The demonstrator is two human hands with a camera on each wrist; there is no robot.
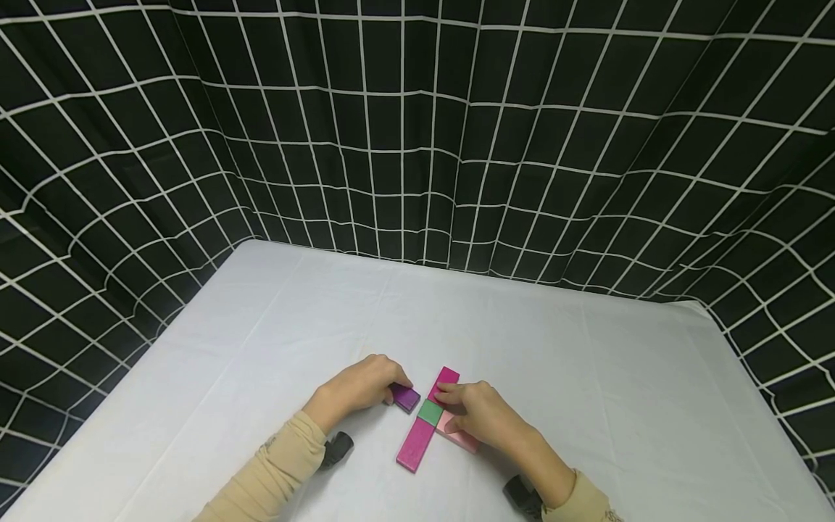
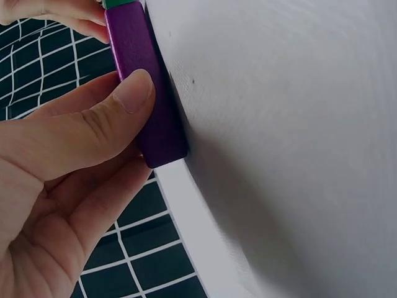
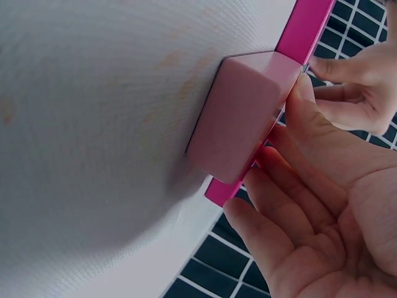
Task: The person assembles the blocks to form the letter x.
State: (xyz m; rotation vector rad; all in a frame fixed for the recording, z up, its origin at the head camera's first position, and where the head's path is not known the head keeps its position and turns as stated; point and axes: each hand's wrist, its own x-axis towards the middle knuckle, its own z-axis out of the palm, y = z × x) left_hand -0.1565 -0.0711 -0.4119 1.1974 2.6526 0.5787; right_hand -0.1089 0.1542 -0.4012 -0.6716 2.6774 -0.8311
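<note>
My left hand pinches a purple block at the left of a small arrangement. In the left wrist view the thumb lies along the face of this purple block, whose far end reaches a green piece. A green square block sits between two magenta bars, one farther away and one nearer. To its right lies a pink block. My right hand touches the far magenta bar with its fingers, its thumb over the pink block; the fingers partly hide both.
A white cloth covers the table. Black curtains with a white grid hang along the back and sides. Dark wrist devices sit under both forearms, near the table surface.
</note>
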